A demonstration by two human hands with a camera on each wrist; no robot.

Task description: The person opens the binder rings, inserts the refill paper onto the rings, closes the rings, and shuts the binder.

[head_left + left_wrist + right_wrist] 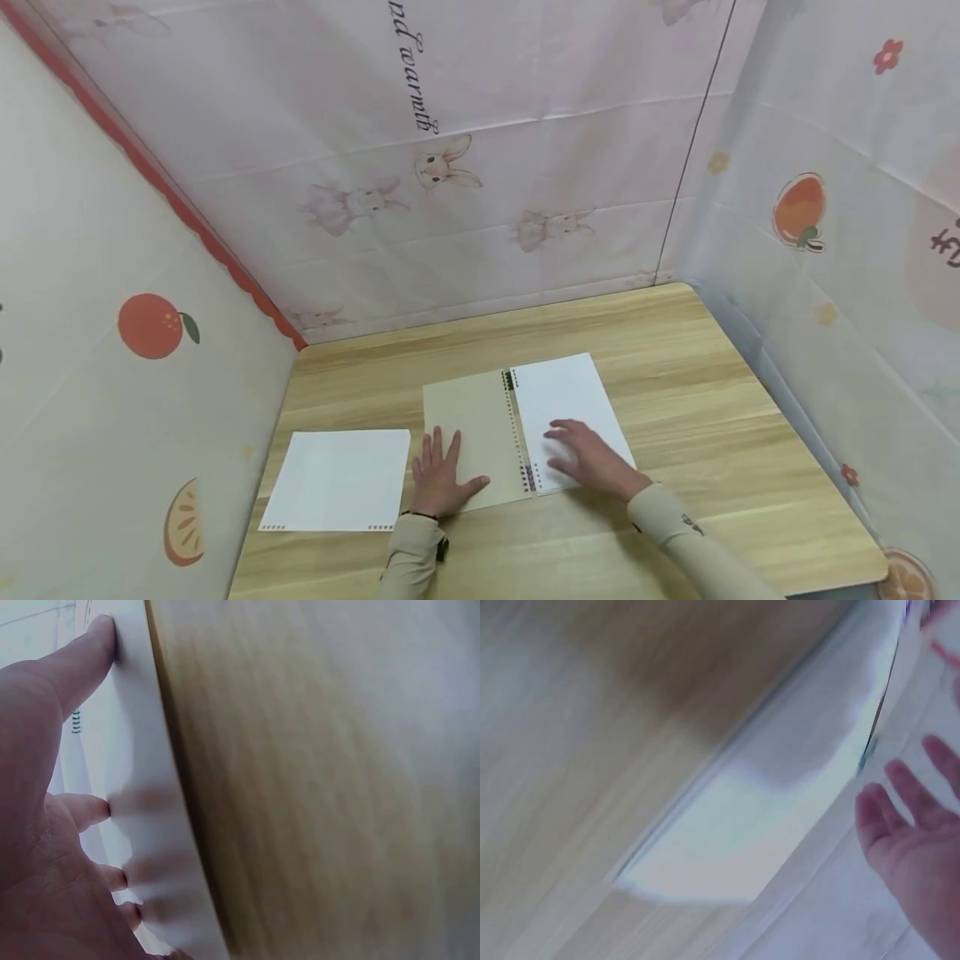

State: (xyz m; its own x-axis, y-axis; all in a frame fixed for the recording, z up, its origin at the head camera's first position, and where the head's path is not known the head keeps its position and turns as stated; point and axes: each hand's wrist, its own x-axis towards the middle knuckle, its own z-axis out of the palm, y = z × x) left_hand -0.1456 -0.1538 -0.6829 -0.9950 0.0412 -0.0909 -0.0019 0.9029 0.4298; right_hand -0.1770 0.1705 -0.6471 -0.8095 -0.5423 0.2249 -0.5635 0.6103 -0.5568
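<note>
A loose-leaf notebook lies spread on the table, with a beige cover on its left and white pages on its right. Punched holes run along the middle, where a dark binding piece shows at the top and a purple one near the bottom. My left hand rests on the beige cover with fingers spread; its fingertips touch the surface in the left wrist view. Over the white pages is my right hand, fingers loosely bent and holding nothing. The right wrist view shows that hand raised off the paper.
Left of the notebook lies a separate white sheet with groups of punched holes at its lower corners. The wood-grain table is bounded by printed cloth walls at the back and both sides.
</note>
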